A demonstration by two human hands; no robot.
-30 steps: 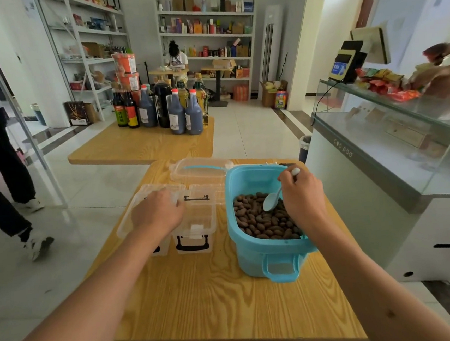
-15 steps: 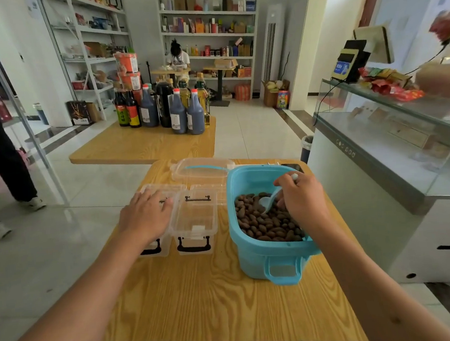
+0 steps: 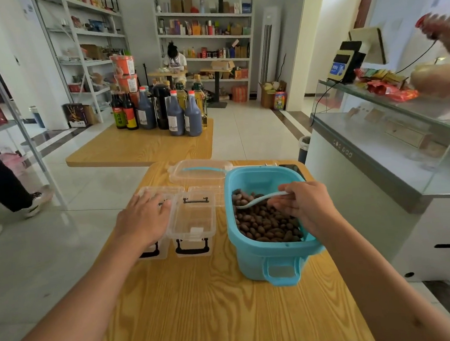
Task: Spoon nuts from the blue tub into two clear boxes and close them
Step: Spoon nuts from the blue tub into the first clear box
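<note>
My two forearms enter from the bottom corners of the frame over the wooden table [image 3: 203, 308]. Right of centre stands the blue tub [image 3: 269, 259], well filled with brown nuts [image 3: 264, 224]. My right hand [image 3: 305, 204] pinches the handle of the pale spoon [image 3: 259, 200], whose bowl lies low on the nuts at the tub's left side; whether it is loaded I cannot tell. Left of centre, my left hand [image 3: 143, 218] rests flat, fingers straight, on the left clear box [image 3: 154, 251], steadying it. Just beside it, and near the tub's left wall, the right clear box [image 3: 193, 222] stands open and shows no nuts. Behind both, upper centre, lies a clear lid [image 3: 199, 170].

Progress, as I judge it: filling has not begun; both boxes remain to be filled and closed.

Against the frame one second earlier, the spoon has swung from steeply raised above the nuts to nearly level on them. My left hand has shifted leftward off the gap between the boxes onto the left one.

Beyond, at upper centre of the frame, a second table [image 3: 140, 147] carries dark bottles [image 3: 175, 114].
</note>
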